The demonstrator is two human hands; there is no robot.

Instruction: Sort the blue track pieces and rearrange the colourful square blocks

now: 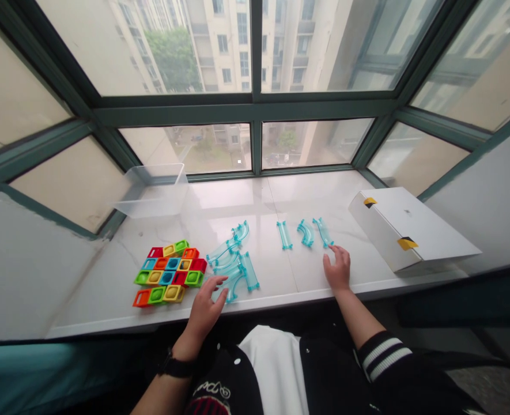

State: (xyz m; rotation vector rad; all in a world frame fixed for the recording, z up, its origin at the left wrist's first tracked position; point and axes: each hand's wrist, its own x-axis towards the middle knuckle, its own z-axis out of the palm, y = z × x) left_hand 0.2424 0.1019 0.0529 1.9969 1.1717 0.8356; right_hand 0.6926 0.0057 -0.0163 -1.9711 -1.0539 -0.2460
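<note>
My left hand hovers at the near edge of a loose pile of clear blue track pieces, fingers apart; whether it touches one I cannot tell. My right hand is open, its fingertips at the lower end of a wavy blue track piece. Left of that piece lie a curved track piece and a straight track piece, spaced apart in a row. Beside the pile, to the left, several coloured blocks in red, yellow, green, blue and orange lie grouped in rows.
A clear plastic bin stands at the back left of the white marbled sill. On the right sits a white box with yellow and black tabs. Green-framed windows border the back, and the sill's front edge runs close to my body.
</note>
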